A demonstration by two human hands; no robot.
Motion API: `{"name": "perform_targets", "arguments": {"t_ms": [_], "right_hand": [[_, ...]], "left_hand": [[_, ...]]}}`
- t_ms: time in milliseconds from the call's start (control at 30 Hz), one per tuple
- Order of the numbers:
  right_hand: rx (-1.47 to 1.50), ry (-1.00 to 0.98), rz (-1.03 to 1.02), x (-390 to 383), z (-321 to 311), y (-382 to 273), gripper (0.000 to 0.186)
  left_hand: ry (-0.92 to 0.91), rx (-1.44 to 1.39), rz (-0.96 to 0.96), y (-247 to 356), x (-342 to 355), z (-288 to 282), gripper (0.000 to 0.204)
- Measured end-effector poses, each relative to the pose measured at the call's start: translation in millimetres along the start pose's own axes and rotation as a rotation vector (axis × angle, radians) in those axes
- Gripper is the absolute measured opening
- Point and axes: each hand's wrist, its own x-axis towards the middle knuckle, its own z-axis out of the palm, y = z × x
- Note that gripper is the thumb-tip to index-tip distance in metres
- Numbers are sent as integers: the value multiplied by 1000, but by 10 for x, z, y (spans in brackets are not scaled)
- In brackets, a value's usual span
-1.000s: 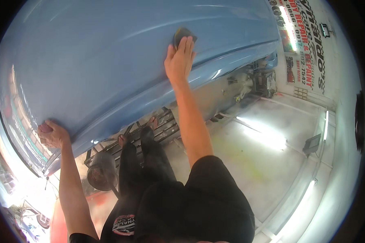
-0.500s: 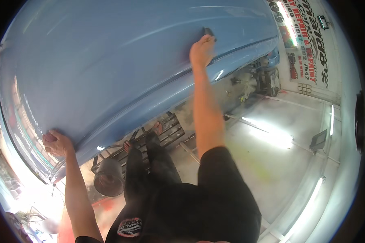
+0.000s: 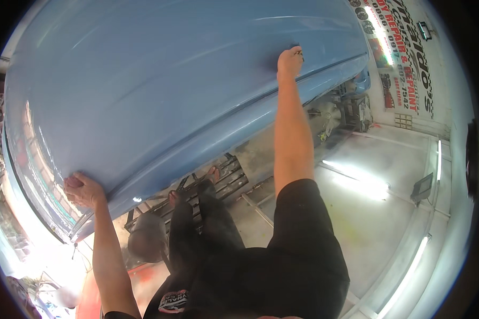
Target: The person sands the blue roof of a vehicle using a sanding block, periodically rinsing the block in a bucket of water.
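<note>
A broad blue vehicle panel (image 3: 159, 101) with a glossy, rounded surface spreads across the upper left. At its far right part my right hand (image 3: 290, 65) is closed round a small dark block (image 3: 295, 45), pressed to the paint; fingers cover most of the block. My left hand (image 3: 88, 192) lies at the panel's near left corner, beside the shiny side edge. Its fingers curl round a small reddish-brown lump (image 3: 74, 182), whose kind I cannot make out. A long groove (image 3: 218, 124) runs along the panel's near side, between my two arms.
My feet stand on a dark slatted bench (image 3: 231, 175). A grey bucket (image 3: 146, 239) hangs or stands left of my legs. Beneath the panel's right end, a fan (image 3: 331, 118) and engine parts show. A printed banner (image 3: 410, 58) covers the wall; a floodlight (image 3: 422, 187) and tube lights are at right.
My right hand has slid to the right and slightly nearer with the dark block. The left hand keeps its place at the corner. The whole view has shifted a little.
</note>
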Motion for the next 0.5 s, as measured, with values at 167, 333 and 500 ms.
{"name": "perform_targets", "arguments": {"t_ms": [167, 333, 500], "right_hand": [[-2, 118, -99, -498, 261, 106, 53], [16, 131, -32, 404, -109, 160, 59], [37, 96, -208, -367, 307, 439, 47]], "left_hand": [[17, 2, -89, -63, 41, -52, 63], [14, -7, -29, 11, -25, -36, 64], [32, 27, -63, -130, 48, 4, 64]]}}
